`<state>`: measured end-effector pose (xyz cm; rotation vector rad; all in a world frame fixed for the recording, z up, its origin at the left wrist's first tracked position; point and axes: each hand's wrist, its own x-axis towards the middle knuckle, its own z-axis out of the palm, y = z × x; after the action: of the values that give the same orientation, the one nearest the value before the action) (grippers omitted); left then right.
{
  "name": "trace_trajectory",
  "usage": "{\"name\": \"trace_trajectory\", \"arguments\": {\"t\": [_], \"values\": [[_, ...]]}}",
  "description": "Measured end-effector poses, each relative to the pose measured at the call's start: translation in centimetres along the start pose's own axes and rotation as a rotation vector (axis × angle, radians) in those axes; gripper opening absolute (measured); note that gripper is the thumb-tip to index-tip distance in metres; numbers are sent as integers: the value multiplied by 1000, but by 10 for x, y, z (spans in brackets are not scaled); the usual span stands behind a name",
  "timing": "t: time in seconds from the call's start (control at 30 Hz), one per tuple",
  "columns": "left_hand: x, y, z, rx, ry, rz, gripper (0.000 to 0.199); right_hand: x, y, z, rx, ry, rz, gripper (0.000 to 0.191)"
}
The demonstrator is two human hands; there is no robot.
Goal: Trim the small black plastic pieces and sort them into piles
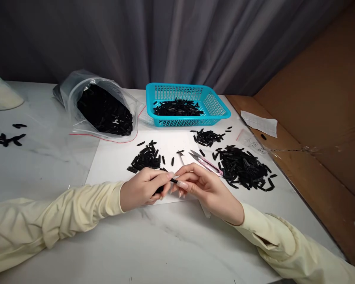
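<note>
My left hand (pixel 146 184) is closed, with a small slender black piece (pixel 174 180) between thumb and finger. More black shows under its curled fingers, too hidden to make out. From the other side, the thumb and fingers of my right hand (pixel 210 189) close on the piece's other end. Both hands are over the near edge of a white paper sheet (pixel 106 161). Just beyond the left hand lies a heap of similar black pieces (pixel 146 158). Pink-handled thread snips (pixel 207 162) rest beyond the right hand, beside a larger black heap (pixel 244 167).
At the back stands a blue plastic basket (pixel 189 121) with black pieces inside. Left of it, an open clear zip bag (pixel 73 98) spills over with them. A smaller pile (pixel 208 137) sits before the basket. Cardboard (pixel 313 90) walls the right side; a grey curtain (pixel 106 39) hangs behind.
</note>
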<state>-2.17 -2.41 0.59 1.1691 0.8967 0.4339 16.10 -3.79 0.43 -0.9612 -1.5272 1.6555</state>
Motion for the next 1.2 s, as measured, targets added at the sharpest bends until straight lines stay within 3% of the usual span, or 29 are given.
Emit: {"name": "trace_trajectory", "arguments": {"t": [0.43,0.87,1.2], "values": [[2,-2,1,-199,44,-66,41,0,-2,0,80,-6,80,10],[1,-5,2,-117,50,57,38,-1,-6,2,131,-78,133,17],[-1,-5,3,-53,20,125,38,-1,-8,3,95,-25,111,13]]}}
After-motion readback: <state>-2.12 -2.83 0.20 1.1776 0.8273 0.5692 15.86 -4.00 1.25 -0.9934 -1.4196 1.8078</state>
